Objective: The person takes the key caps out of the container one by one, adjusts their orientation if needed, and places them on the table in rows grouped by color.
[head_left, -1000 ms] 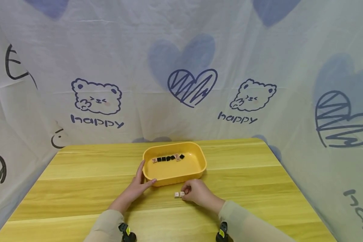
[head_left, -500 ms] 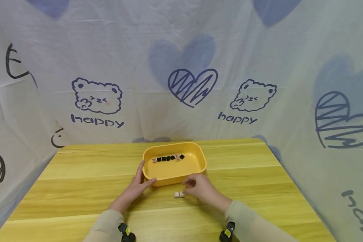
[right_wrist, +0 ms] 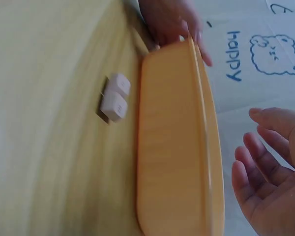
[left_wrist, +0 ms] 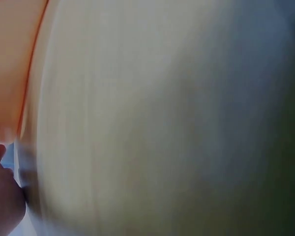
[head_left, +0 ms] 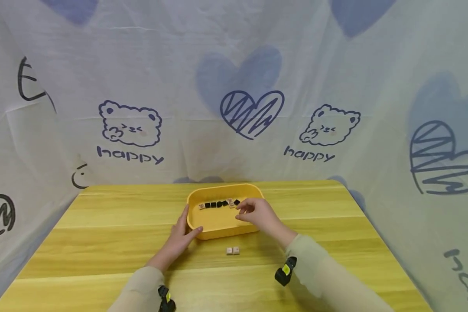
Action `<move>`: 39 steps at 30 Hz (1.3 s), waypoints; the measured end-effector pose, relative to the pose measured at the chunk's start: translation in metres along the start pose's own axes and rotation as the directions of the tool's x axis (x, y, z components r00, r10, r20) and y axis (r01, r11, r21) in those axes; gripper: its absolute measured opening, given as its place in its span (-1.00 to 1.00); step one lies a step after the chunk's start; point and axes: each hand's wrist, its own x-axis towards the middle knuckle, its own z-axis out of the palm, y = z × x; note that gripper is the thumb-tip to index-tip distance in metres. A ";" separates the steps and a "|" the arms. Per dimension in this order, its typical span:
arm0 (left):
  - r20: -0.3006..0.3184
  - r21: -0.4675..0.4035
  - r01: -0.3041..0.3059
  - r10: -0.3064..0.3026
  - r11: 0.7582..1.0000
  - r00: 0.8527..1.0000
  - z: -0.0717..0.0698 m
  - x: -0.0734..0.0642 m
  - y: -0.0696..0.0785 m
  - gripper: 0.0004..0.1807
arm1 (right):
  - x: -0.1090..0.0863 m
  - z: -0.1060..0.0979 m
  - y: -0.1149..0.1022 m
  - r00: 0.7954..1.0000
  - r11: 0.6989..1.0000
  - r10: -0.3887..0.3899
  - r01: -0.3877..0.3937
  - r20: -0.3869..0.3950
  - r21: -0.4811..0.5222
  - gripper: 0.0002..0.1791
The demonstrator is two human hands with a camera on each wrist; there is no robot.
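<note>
A yellow plastic tray stands on the table, holding a crooked row of black keycaps and a pale keycap at its left end. My left hand rests at the tray's front left corner, thumb at the front rim and straight fingers along the left side. Over the tray's right part hovers my right hand. Its fingers are loosely bent and spread in the right wrist view, with nothing visible between them. Two pale keycaps sit side by side on the table before the tray.
The wooden table reaches back to a white cloth printed with hearts and bears. Black wrist cameras are strapped at both sleeves. Blurred table surface fills most of the left wrist view.
My right hand has left the two pale keycaps and moved forward over the tray's right part. The left hand keeps its place on the tray, and the keycaps stay on the table.
</note>
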 end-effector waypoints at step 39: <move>0.040 -0.083 0.039 -0.036 0.996 0.999 -0.003 0.000 -0.001 -0.05 | 0.096 0.017 0.052 0.968 0.993 0.061 -0.036 0.242 -0.108 -0.69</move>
